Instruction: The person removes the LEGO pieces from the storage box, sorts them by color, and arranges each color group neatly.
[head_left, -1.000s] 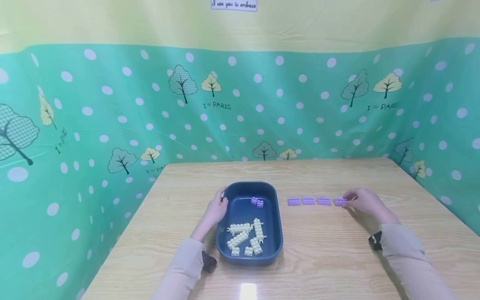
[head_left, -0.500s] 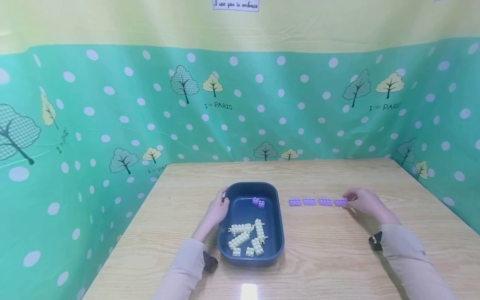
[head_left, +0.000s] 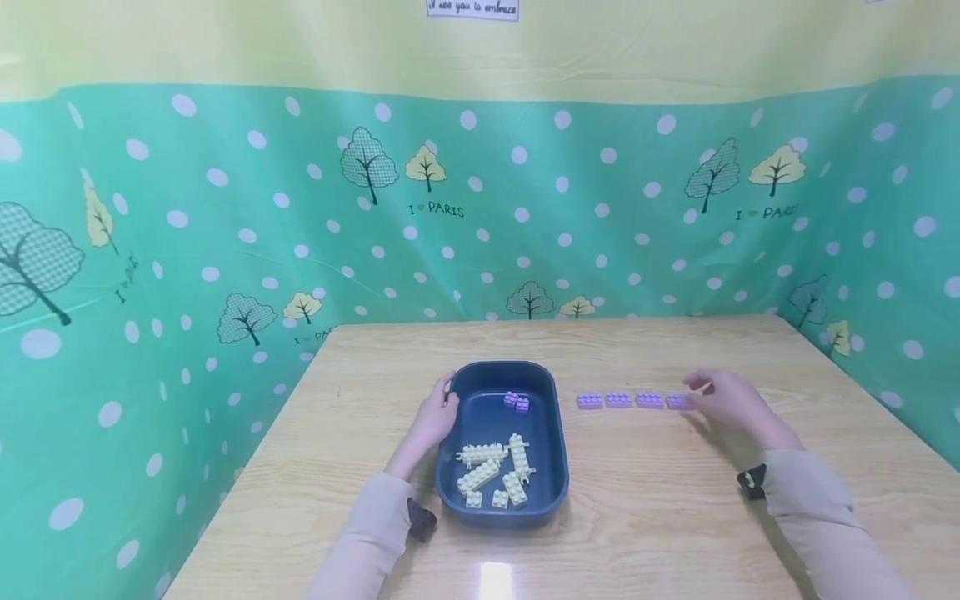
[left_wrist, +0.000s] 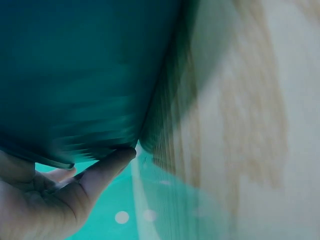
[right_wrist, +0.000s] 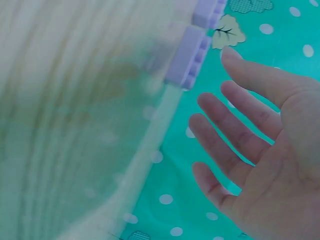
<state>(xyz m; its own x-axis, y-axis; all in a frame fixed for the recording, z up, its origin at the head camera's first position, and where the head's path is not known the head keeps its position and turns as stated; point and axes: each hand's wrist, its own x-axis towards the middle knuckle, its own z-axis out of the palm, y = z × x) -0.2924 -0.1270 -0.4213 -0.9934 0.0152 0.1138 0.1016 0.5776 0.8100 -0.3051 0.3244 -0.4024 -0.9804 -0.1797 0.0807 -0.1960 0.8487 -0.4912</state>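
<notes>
At the left side of a dark blue tray, my left hand grips the rim. The left wrist view shows a finger of that hand against the tray's outer wall. Several purple building bricks lie in a row right of the tray, the rightmost purple brick beside my right hand. In the right wrist view the right hand has spread fingers, holding nothing, apart from the near purple brick.
Inside the tray lie two small purple bricks and several cream bricks, some with clips. The wooden table is bordered at the back and sides by a green dotted curtain.
My right hand has let go of the rightmost purple brick, its fingers now lifted and spread. The left hand stays at the tray.
</notes>
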